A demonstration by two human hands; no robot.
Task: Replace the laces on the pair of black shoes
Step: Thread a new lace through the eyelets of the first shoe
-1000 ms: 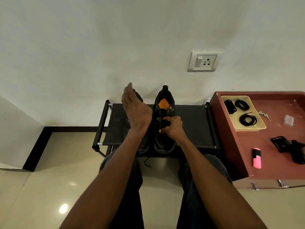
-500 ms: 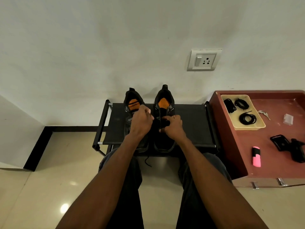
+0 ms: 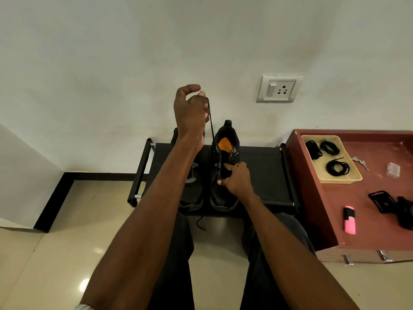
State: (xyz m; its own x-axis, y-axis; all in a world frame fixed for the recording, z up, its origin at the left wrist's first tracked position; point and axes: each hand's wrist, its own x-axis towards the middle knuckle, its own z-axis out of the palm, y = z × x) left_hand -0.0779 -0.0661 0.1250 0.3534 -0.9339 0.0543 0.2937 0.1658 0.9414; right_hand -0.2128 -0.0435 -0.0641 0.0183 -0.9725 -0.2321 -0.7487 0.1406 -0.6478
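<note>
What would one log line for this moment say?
left hand: pulling lace up | right hand: gripping right shoe | spare laces: in tray

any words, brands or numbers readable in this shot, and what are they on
None can be read.
Right shoe: a small pale mark on its collar near the right hand, too small and blurred to read.
Left shoe: a grey shape on its side, not lettering.
Wall socket: a switch and pin holes, no text showing.
Pink highlighter: no print legible.
</note>
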